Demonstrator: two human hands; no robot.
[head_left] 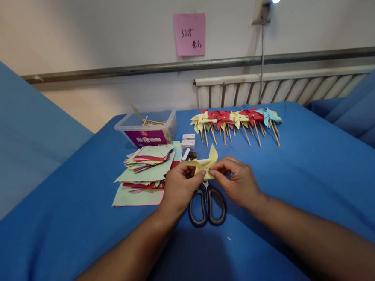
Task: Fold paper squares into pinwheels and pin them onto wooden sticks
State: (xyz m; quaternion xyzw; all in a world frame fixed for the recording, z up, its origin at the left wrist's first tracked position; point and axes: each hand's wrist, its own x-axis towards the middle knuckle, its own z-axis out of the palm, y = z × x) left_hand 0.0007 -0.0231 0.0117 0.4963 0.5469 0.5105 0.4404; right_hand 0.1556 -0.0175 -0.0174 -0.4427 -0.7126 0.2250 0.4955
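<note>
L hand & R hand both pinching the pale-yellow, part-folded paper piece, held over dark-handled metal scissors – tug too hard & it cld rip; loosen the pinch & folds may spring open

From my remote view, the person's left hand and right hand pinch a folded yellow paper above dark-handled scissors on a blue-covered table; coloured sheets lie left, pinwheels on sticks farther back.
</note>
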